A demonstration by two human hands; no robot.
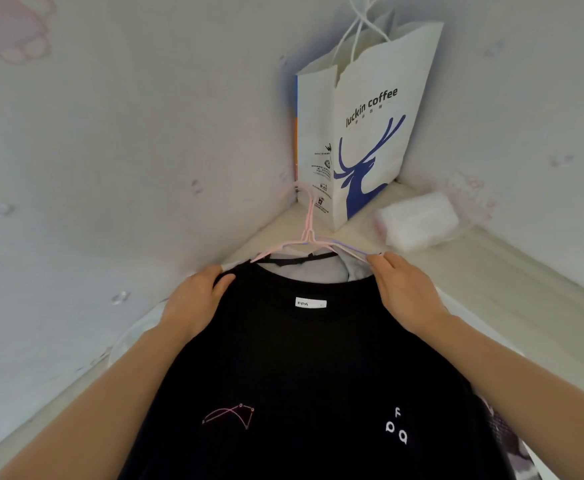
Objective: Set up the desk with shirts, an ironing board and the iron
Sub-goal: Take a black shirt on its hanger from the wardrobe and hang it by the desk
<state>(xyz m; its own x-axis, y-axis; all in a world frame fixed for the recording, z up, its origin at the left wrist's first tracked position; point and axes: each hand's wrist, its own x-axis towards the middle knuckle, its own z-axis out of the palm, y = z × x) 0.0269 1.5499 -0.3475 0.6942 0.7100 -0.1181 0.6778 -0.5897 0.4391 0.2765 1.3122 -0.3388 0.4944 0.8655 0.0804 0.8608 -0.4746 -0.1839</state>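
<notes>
At the near edge of the view, a black T-shirt [301, 375] spreads flat over the tabletop [512, 271], collar pointing away from the person. White neck label reads "FPA"; a thin pink line drawing sits on one side of the chest, small white letters on the other. A patterned grey fabric [505, 431] shows from under its right side. Left hand [193, 303] grips the shirt's left shoulder, thumb curled over the cloth. Right hand [405, 289] pinches the right shoulder seam at the end of the hanger arm. Just beyond the collar, a grey garment [311, 275] lies underneath. Pink wire hanger [306, 233] and a lilac hanger [349, 247] overlap at the neck, hooks pointing toward the corner. Further back, a clear packet of white material [418, 223] rests near the right wall. In the corner itself stands a white Luckin Coffee paper bag [370, 133], upright, blue deer print, string handles up.
</notes>
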